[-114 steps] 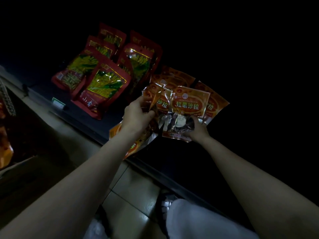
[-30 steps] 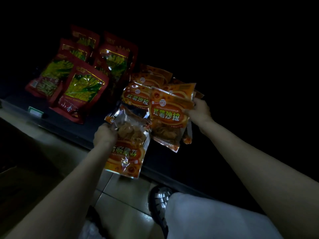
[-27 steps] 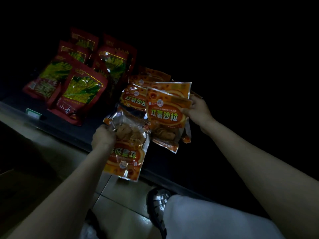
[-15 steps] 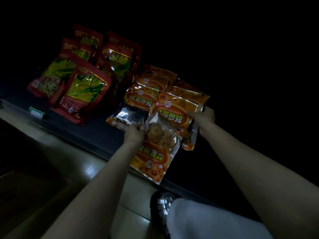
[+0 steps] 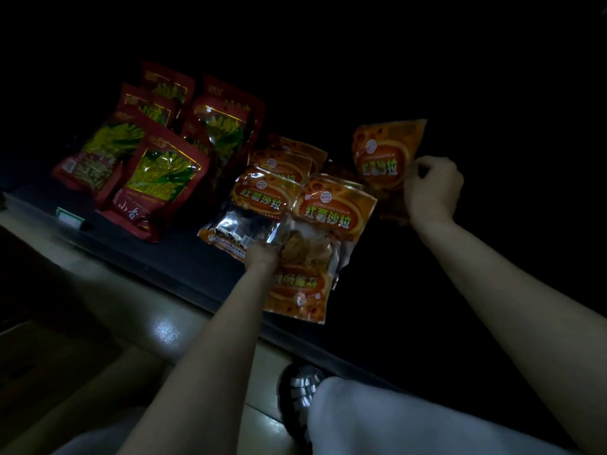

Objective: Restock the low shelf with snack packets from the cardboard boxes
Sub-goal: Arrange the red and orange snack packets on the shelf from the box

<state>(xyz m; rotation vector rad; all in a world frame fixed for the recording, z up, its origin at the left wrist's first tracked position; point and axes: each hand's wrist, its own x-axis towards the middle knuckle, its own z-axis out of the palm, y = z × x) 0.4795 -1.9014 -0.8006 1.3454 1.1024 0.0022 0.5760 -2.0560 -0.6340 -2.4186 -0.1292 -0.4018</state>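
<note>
Several orange snack packets lie in two rows on the dark low shelf. My left hand grips an upside-down orange packet that hangs over the shelf's front edge. To the right, my right hand pinches another orange packet by its side and holds it tilted above a dark part of the shelf. The cardboard boxes are not in view.
Several red packets with green contents fill the shelf's left side. A green price tag sits on the shelf's front rail. Pale floor tiles run below, with my shoe and white trouser leg at the bottom.
My right hand has lifted one orange packet off the front pile and carried it right and further back. My left hand has slid its packet right, over the shelf edge.
</note>
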